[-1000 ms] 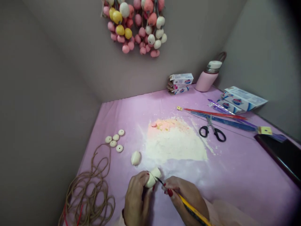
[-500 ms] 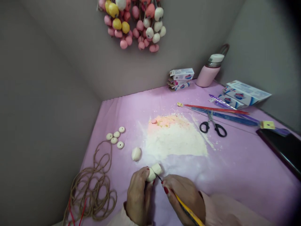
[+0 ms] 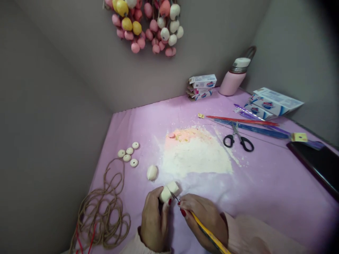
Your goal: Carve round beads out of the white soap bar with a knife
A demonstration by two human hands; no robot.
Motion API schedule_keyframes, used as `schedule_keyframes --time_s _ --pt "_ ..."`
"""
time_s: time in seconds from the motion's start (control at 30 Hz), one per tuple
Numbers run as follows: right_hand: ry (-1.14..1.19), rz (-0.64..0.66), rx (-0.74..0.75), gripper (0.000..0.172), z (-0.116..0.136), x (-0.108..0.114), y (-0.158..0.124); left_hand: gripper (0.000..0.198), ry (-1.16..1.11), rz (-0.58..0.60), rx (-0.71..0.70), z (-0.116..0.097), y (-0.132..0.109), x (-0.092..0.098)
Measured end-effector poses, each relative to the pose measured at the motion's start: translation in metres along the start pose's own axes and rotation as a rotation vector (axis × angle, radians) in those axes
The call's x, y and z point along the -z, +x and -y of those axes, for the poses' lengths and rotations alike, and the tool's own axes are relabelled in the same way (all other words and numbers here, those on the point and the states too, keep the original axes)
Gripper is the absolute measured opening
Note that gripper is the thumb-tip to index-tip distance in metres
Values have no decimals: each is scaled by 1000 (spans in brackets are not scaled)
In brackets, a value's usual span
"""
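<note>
My left hand (image 3: 155,218) pinches a small block of white soap (image 3: 165,194) between thumb and fingers, low in the middle of the head view. A groove runs across the block and divides it into two parts. In my right hand (image 3: 208,213) is a thin carving knife (image 3: 210,235) with a yellow handle, held like a pen. Its dark narrow blade touches the soap at the groove. Just beyond lies a rounded carved soap piece (image 3: 152,173), apart from both hands.
Soap shavings (image 3: 197,158) cover the middle of the purple cloth. Left are several pale beads (image 3: 134,163) and tangled twine (image 3: 106,215). Scissors (image 3: 238,137), ribbons (image 3: 251,130), a dark flat object (image 3: 312,165), soap boxes (image 3: 275,106) and a pink bottle (image 3: 231,83) lie right. Bead strings (image 3: 156,26) hang behind.
The soap has turned a little in my left hand, whose thumb now shows along its near side. The knife blade stays at the groove. The whole view has shifted slightly.
</note>
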State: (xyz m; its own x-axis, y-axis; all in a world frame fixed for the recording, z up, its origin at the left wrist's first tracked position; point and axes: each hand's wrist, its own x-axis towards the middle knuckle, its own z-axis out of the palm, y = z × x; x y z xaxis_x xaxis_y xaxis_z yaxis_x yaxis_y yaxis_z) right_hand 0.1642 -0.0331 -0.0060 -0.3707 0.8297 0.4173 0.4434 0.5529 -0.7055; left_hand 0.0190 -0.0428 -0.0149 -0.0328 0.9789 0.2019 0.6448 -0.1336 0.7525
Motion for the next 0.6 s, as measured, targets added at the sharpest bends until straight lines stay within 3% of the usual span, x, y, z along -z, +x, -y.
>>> schedule_keyframes --time_s 0.1,0.27,0.47,0.6 --pt "-10 32 0 13 -1 0 0 23 -28 -24 40 -4 2 1" --pt "-10 87 -1 13 -7 -5 0 25 -61 128 61 1 2 6" --pt "-14 139 12 17 -8 -9 2 24 -58 113 72 1 4 6" --pt "22 94 -157 16 -4 -9 4 22 -62 71 36 -3 5 5"
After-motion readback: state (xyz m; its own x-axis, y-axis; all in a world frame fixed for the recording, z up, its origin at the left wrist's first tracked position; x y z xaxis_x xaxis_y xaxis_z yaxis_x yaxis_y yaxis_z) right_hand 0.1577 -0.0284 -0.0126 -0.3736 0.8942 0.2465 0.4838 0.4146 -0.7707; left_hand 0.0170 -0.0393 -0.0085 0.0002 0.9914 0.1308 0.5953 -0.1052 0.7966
